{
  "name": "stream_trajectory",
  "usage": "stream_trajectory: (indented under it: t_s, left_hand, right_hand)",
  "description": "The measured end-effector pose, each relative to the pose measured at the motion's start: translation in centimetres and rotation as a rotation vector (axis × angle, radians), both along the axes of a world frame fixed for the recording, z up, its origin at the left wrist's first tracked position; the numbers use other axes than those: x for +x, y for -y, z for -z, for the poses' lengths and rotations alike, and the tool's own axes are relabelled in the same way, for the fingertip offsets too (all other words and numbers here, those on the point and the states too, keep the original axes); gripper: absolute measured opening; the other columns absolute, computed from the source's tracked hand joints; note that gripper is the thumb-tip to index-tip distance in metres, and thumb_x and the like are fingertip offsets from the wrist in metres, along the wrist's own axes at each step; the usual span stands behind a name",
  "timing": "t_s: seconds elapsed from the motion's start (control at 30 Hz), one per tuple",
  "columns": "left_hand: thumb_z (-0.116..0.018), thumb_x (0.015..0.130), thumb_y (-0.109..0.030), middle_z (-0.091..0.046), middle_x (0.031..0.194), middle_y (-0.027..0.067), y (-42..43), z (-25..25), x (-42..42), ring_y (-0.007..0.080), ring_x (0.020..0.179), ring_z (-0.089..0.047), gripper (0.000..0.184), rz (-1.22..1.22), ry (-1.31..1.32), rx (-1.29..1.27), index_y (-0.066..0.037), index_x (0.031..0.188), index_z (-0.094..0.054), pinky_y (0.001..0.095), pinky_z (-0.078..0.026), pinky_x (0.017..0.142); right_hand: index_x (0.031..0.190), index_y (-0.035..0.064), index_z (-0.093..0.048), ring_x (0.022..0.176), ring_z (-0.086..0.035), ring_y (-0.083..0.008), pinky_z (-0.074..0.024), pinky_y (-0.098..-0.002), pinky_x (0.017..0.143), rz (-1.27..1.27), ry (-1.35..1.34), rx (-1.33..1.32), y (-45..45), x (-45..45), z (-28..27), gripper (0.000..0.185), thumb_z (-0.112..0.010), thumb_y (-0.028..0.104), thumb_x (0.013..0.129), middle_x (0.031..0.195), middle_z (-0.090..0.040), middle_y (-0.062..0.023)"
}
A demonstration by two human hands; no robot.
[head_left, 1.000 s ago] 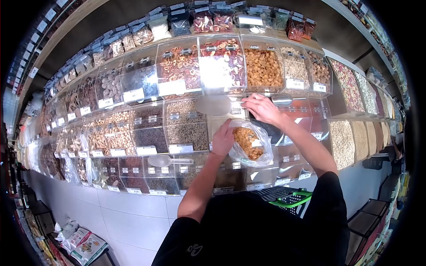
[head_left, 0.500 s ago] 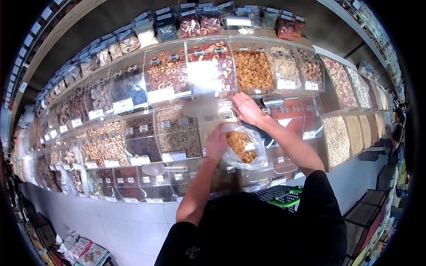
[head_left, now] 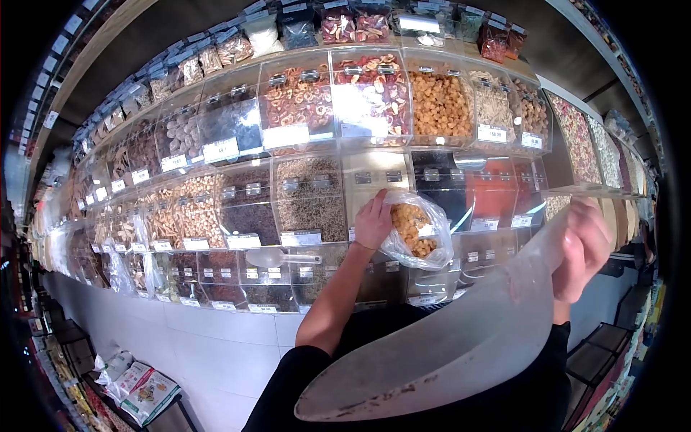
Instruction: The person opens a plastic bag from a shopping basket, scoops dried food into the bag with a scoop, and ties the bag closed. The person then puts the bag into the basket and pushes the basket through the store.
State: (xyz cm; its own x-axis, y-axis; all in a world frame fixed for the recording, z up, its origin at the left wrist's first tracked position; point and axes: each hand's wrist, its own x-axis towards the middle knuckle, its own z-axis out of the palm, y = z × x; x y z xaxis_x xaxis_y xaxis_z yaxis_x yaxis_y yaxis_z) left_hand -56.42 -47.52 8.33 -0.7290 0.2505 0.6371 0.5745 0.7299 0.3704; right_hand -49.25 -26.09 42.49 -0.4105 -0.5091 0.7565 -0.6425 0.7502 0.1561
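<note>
My left hand (head_left: 374, 222) is closed on the left edge of a clear plastic bag (head_left: 440, 252), which holds golden-brown dried fruit (head_left: 413, 229). The bag lies over the sloping lids of the middle row of bins. On the right, my right hand (head_left: 581, 248) is raised close to the camera, its fingers wrapped round the handle end of a large translucent scoop (head_left: 439, 345). The scoop stretches down and left in front of my body, with brownish specks along its lower edge. Its bowl looks to have no food in it.
A bin of golden-brown dried fruit (head_left: 440, 108) is in the top row. Another scoop (head_left: 265, 258) lies on the lower bins, and a metal scoop (head_left: 469, 161) rests above the red-brown bin. Printed bags (head_left: 144, 389) are at the lower left.
My right hand has lifted the translucent scoop off the bins and brought it right and up toward the camera. My left hand remains at the bag's edge.
</note>
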Motion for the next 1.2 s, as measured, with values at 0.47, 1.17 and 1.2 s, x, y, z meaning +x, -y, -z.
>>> stream_trajectory:
  t_s: [0.47,1.17,1.2]
  left_hand:
    - [-0.061,0.068,-0.005,-0.057,0.118,0.0144,0.0,-0.3,0.1,0.0254,0.084,-0.062,0.019,0.014,-0.004,0.024,-0.003,0.086,-0.058,0.036,-0.055,0.069]
    - [-0.059,0.066,-0.004,-0.058,0.12,0.0132,-0.2,1.0,-0.1,0.03,0.092,-0.063,0.033,-0.005,0.008,-0.008,-0.004,0.099,-0.062,0.039,-0.055,0.073]
    - [-0.059,0.066,-0.004,-0.058,0.12,0.0135,-0.3,1.0,0.0,0.03,0.093,-0.063,0.033,0.007,0.024,-0.009,-0.003,0.099,-0.062,0.039,-0.055,0.073]
  right_hand:
    - [0.12,0.0082,-0.053,0.096,-0.055,-0.0332,-0.0499,-0.0462,0.081,-0.066,0.057,-0.15,-0.8,0.9,0.5,0.034,-0.058,0.022,0.089,0.108,-0.053,-0.0158]
    - [0.117,-0.0032,-0.057,0.105,-0.051,-0.0294,-0.043,-0.0387,0.09,0.226,0.623,0.128,6.1,-16.2,27.6,0.049,-0.065,0.007,0.07,0.107,-0.055,-0.014]
    - [0.116,-0.0044,-0.057,0.105,-0.051,-0.0291,-0.043,-0.0386,0.089,0.233,0.592,0.095,6.6,-16.1,27.1,0.046,-0.065,0.008,0.072,0.106,-0.055,-0.0144]
